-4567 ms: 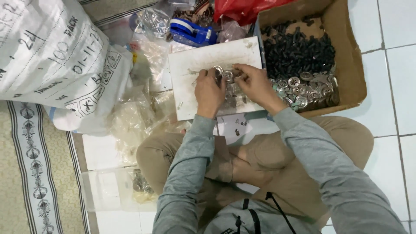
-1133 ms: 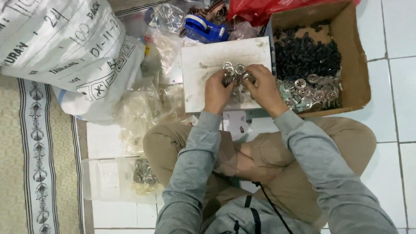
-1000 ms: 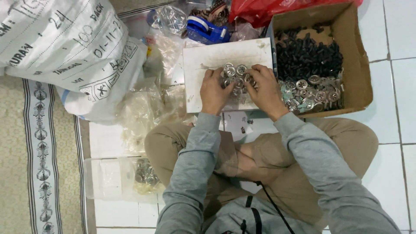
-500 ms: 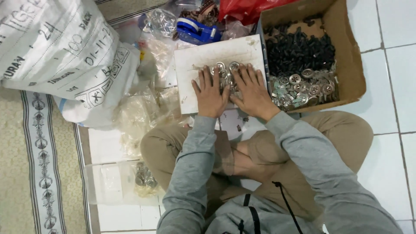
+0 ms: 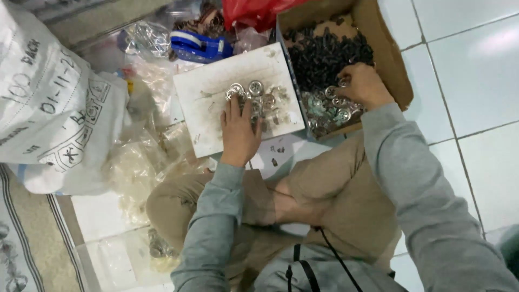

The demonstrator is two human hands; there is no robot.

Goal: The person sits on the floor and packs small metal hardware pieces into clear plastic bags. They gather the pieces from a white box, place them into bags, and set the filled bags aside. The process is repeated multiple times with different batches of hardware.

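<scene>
My left hand (image 5: 239, 132) lies flat, fingers spread, on a white board (image 5: 208, 97) and touches a cluster of round silver metal discs (image 5: 255, 89) on it. My right hand (image 5: 363, 84) reaches into a cardboard box (image 5: 397, 65), its fingers curled among the silver discs (image 5: 327, 111) piled at the box's near end. Whether it grips any disc is hidden. Small black parts (image 5: 324, 51) fill the far part of the box.
A big white printed sack (image 5: 48, 108) lies at the left. Clear plastic bags (image 5: 135, 173) crowd beside my bent leg. A blue and white tape dispenser (image 5: 200, 46) and a red bag (image 5: 254, 11) sit behind the board. White floor tiles (image 5: 476, 70) stretch right.
My right hand has left the board and gone right into the cardboard box. My left hand stays flat on the discs on the board.
</scene>
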